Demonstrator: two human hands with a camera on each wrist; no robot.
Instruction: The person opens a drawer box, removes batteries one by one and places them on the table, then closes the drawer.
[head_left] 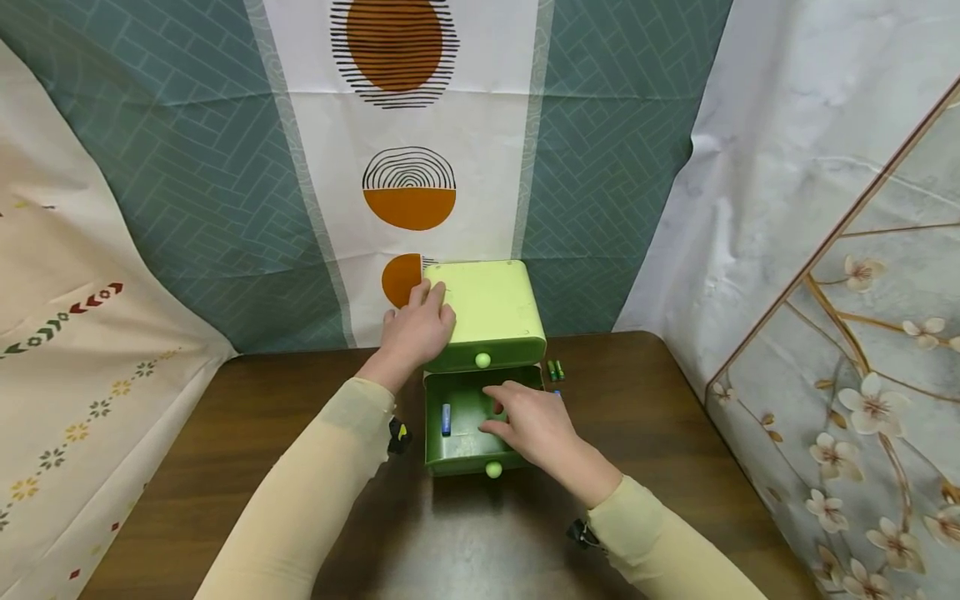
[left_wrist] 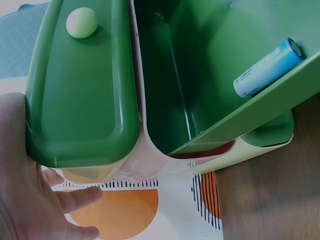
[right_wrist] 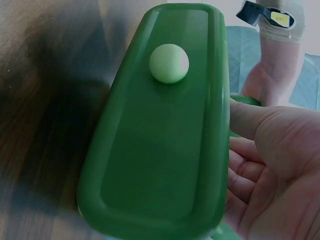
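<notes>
A small drawer cabinet with a pale green top (head_left: 487, 300) stands on the table. Its lower drawer (head_left: 468, 468) is pulled out; the upper one (left_wrist: 75, 100) is closed. Inside the lower drawer, towards its left side, lies a blue battery (head_left: 446, 419), also visible in the left wrist view (left_wrist: 269, 67). My left hand (head_left: 420, 327) rests on the cabinet's top left edge with fingers extended. Over the right part of the drawer is my right hand (head_left: 531, 418), thumb and forefinger apart; the drawer front (right_wrist: 160, 135) partly hides its fingers in the right wrist view.
Two green batteries (head_left: 556, 371) are on the wooden table (head_left: 637, 400) right of the cabinet. A blue end (head_left: 557, 393) peeks out beside my right hand. Patterned cloth (head_left: 607, 208) hangs behind the table, and more fabric flanks both sides.
</notes>
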